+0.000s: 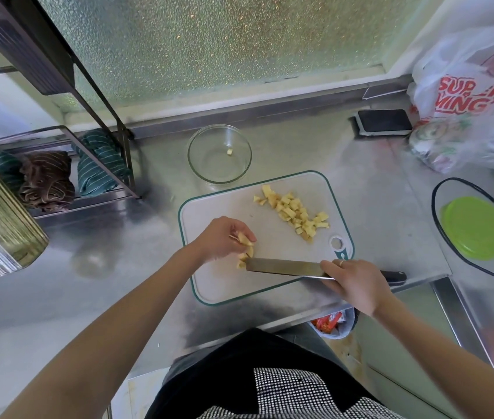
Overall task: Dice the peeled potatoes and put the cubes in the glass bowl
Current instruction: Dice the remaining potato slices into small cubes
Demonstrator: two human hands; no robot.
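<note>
Left hand (221, 237) is curled round potato pieces (246, 244) on the cutting board (218, 279). Knife (282, 266) is gripped by the right hand (354, 282), blade flat by those pieces. Diced cubes (295, 214) are piled further right on the board. One cube (229, 151) is seen in the glass bowl (219, 154) behind, on the table (58, 282).

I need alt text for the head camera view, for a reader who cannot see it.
A person's left hand holds potato pieces on a white cutting board while the right hand grips a knife beside them. A pile of potato cubes lies on the board; the glass bowl behind holds one cube.
</note>
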